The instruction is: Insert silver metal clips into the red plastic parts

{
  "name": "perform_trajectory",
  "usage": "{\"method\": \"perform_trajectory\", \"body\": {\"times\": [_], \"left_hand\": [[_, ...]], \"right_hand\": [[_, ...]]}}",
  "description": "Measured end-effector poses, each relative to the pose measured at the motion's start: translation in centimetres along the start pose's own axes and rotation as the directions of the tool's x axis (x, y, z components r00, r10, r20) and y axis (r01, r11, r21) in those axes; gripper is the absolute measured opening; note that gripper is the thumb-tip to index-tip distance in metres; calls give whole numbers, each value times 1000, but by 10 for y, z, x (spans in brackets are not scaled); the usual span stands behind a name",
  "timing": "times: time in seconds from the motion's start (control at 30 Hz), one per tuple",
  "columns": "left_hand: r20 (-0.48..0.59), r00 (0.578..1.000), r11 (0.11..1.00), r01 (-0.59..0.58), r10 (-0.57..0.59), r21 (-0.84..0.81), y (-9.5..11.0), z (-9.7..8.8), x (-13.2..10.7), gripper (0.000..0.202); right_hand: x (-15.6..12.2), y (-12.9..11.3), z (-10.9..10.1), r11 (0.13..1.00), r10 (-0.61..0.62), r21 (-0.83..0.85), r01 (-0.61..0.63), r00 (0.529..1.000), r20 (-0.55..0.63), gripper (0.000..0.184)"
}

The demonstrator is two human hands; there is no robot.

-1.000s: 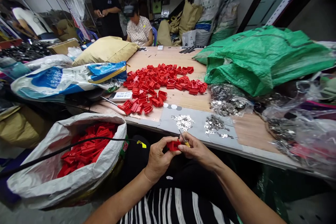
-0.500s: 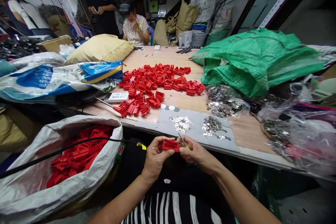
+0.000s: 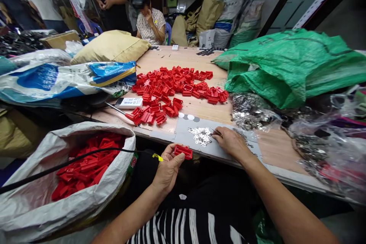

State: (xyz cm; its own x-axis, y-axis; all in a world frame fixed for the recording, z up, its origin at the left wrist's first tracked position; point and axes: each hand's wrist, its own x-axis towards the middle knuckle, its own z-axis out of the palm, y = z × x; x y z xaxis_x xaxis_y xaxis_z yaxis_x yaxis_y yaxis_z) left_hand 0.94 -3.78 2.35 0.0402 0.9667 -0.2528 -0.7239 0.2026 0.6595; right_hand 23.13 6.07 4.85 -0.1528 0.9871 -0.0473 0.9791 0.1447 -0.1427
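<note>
red clip [image 3: 183, 151], green sack [image 3: 286, 65], b/w striped shirt [image 3: 185, 228]

left hand [image 3: 167, 167]: fingertips pinched, palm inward; right hand [image 3: 233, 143]: extended forward, fingers curled

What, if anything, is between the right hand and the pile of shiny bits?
Nothing visible. The right hand lies on the grey sheet just right of the shiny bits, with only its thin tool reaching toward them. The left hand holds a red piece.
</note>
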Motion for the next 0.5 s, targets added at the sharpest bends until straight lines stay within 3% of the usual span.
{"method": "perform_trajectory", "body": {"times": [0.17,0.27,0.4,0.5], "left_hand": [[40,998,997,53,-51,-63,3,-1,2,35],[62,996,997,61,-58,-55,5,-1,2,36],[58,997,997,57,-54,-48,6,2,2,41],[59,995,995,81,-78,-57,7,4,2,47]], "right_hand": [[1,2,4,999,-12,-34,13,1000,6,3],[-2,4,5,999,-38,32,39,999,-32,4],[-14,-2,-2,938,-94,324,120,991,-96,5],[-28,-21,-6,783,-153,591,193,981,-117,16]]}}
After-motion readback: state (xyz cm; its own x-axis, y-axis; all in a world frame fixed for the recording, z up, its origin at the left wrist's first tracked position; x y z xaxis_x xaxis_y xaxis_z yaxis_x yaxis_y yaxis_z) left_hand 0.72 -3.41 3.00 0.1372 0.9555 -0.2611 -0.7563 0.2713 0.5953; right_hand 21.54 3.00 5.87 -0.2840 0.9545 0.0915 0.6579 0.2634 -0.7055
